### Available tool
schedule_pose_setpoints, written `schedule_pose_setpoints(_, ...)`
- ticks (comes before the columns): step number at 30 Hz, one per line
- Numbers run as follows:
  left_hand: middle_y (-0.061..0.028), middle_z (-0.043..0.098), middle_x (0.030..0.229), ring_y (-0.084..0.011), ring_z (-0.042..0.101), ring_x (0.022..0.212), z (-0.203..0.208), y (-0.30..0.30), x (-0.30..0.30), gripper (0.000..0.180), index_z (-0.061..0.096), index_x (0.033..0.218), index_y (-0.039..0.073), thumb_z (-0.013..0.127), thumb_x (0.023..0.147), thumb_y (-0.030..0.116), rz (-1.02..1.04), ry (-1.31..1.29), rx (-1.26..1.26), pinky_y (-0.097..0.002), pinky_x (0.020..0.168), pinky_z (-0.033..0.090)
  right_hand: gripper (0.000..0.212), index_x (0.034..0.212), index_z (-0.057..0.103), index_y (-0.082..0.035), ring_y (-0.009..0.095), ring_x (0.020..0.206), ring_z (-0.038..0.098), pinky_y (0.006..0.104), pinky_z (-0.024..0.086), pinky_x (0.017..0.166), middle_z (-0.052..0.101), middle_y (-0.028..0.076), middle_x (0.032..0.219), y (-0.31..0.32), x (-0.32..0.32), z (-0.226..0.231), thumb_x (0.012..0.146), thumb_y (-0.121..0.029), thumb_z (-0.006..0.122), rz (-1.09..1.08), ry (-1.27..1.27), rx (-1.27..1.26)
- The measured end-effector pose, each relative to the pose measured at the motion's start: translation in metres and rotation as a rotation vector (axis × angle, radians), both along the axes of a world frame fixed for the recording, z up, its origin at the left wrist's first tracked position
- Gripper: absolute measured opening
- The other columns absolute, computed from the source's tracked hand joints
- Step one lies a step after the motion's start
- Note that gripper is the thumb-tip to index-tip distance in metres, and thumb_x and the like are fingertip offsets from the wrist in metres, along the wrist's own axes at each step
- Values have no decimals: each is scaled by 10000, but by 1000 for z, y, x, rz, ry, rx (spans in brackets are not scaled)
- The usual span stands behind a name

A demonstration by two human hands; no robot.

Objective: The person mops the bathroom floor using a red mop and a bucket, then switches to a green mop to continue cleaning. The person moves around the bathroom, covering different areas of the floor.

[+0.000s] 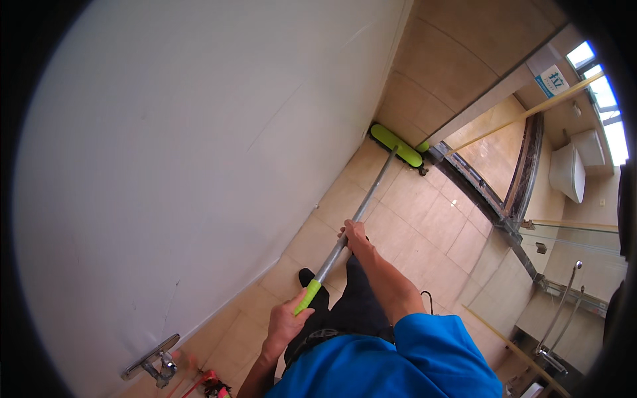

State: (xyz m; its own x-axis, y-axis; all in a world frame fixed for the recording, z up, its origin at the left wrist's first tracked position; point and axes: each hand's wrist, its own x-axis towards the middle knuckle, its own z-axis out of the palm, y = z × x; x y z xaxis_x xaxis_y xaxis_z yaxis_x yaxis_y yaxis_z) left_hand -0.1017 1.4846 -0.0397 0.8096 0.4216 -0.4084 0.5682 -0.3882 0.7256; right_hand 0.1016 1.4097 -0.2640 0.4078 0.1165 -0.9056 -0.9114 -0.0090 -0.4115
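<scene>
A long-handled floor sweeper runs diagonally from low in the middle of the view up to the right. Its grey pole ends in a lime-green grip. My left hand is wrapped round that grip. Higher up, my right hand is closed on the grey pole. The long, rounded lime-green head lies on the floor in the far corner by the white wall, with black parts showing along its edge. What is beneath the head is hidden.
A white wall or door panel with a metal handle fills the left side. Beige tiles cover the floor. To the right are a dark raised sill, glass panels, a white toilet and a shower fitting. Red items lie lower left.
</scene>
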Motion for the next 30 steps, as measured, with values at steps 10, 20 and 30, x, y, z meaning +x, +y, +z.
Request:
schedule_pose_setpoints(10, -184, 541, 701, -271, 556, 603, 34, 19, -51, 444, 509, 1028, 51, 640, 612, 134, -17, 162, -46, -302, 539, 428, 260, 666, 412, 46, 207, 425, 442, 318, 398, 325, 436, 114, 550, -4, -67, 36, 692, -213, 432, 240, -114, -37)
schedule_pose_setpoints(20, -159, 577, 721, -208, 575, 611, 80, 40, -109, 383, 567, 933, 34, 670, 571, 101, 95, 139, -44, -262, 550, 434, 74, 710, 411, -15, 261, 560, 453, 412, 400, 571, 434, 108, 605, -4, -122, 53, 686, -68, 456, -279, 415, 425)
schedule_pose_setpoints(30, -156, 573, 696, -218, 572, 603, 66, 12, -72, 325, 570, 875, -10, 669, 580, 81, 146, -23, 14, -267, 537, 434, 47, 663, 379, -18, 218, 481, 409, 366, 386, 454, 393, 101, 542, -8, -64, 57, 690, -45, 406, -341, 363, 387)
